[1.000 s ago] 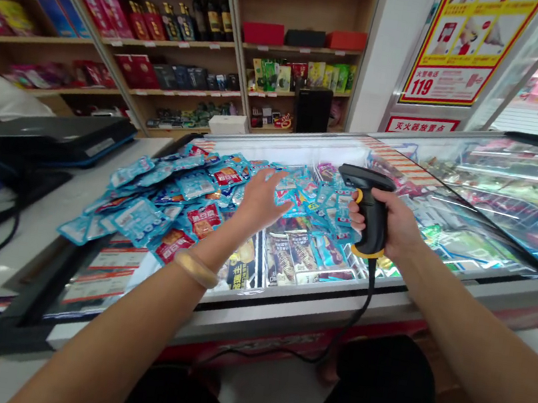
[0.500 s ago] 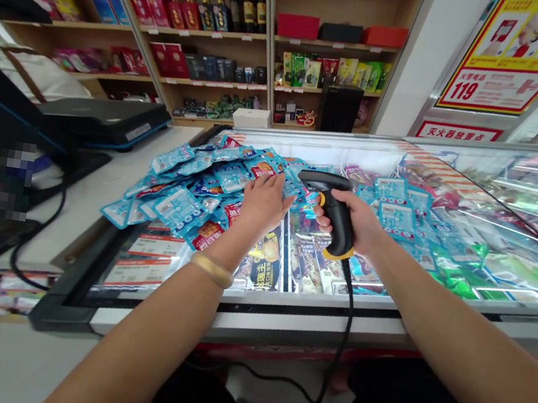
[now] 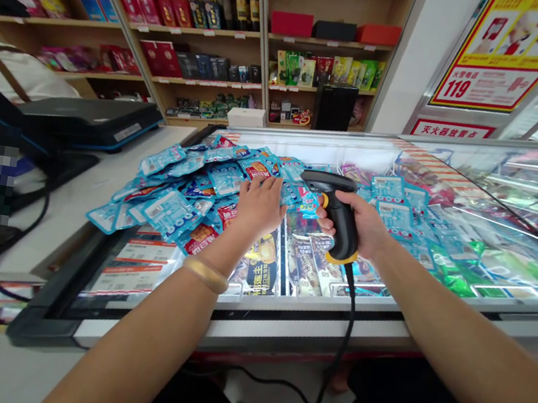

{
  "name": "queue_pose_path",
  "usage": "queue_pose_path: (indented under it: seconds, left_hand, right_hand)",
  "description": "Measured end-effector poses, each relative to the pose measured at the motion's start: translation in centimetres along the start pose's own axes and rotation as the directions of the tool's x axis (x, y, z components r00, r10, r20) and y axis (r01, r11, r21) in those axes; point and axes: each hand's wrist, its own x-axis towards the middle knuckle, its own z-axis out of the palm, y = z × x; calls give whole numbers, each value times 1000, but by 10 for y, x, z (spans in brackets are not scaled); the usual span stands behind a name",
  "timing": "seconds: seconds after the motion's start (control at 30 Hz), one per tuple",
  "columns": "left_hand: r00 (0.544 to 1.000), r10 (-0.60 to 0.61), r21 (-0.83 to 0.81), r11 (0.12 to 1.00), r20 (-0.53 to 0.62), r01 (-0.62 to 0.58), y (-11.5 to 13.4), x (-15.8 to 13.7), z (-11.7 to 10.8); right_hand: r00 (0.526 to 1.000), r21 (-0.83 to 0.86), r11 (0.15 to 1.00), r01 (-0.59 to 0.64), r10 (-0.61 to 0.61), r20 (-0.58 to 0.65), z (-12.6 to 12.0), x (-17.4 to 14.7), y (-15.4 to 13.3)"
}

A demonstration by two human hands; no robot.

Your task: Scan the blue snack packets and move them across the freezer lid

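Observation:
A black barcode scanner (image 3: 341, 222) with yellow trim is gripped by its handle in my right hand (image 3: 364, 226), its head tilted toward the left. My left hand (image 3: 259, 207), with a gold bangle (image 3: 206, 274) on the wrist, lies palm down with fingers stretched out at the right edge of a heap of blue snack packets (image 3: 174, 211). Red and orange pictures show on several packets. One packet (image 3: 259, 170) lies just beyond my left fingertips. What is under the palm is hidden.
The heap rests on the glass top of a chest freezer (image 3: 299, 304); frozen goods show below. More blue packets (image 3: 392, 210) lie to the right. The scanner's cable (image 3: 348, 321) hangs over the front edge. A counter with a black flat device (image 3: 89, 117) stands left; shelves (image 3: 203, 31) line the back.
The view has shifted slightly, so the freezer and heap appear a little further left. My left hand stays on the packets with its fingers a bit flatter; the right still holds the scanner.

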Motion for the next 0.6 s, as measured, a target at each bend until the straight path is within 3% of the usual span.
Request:
queue_pose_path:
  seconds: [0.3,0.47,0.6]
  left_hand:
    - [997,55,-57,997,-47,-58,-4,1,-10]
    - [982,-111,-228,971,-150,75,-10,3,-16]
    - [918,-278,-441,888,-284,132,-22,5,-16]
  right_hand:
    - [999,-13,1000,0,0,-36,1,-1,0]
    - [999,-3,1000,-8,8,-40,2,-2,0]
    - [998,5,1000,-18,19,-60,2,-2,0]
